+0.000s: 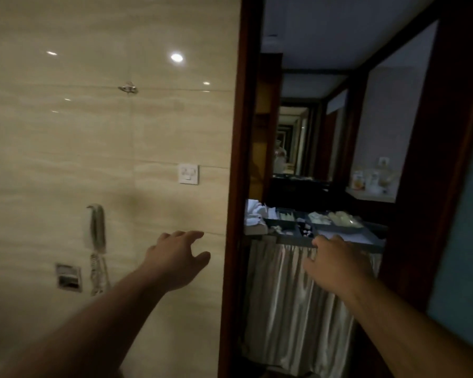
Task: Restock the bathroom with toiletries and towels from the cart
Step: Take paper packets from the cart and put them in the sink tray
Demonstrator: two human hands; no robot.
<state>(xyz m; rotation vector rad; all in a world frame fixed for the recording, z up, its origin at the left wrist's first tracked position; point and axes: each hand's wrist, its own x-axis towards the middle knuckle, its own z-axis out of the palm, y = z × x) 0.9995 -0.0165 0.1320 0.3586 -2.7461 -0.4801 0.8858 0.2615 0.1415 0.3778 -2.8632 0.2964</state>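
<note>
Both hands, left (pixel 175 257) and right (pixel 336 266), are reaching spread and empty toward the cart (pixel 298 296); restocking appears hardly begun.

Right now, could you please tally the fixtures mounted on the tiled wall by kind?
Wall phone: 1
Switch plate: 1
Metal hook: 1
Recessed metal holder: 1
Total: 4
</note>
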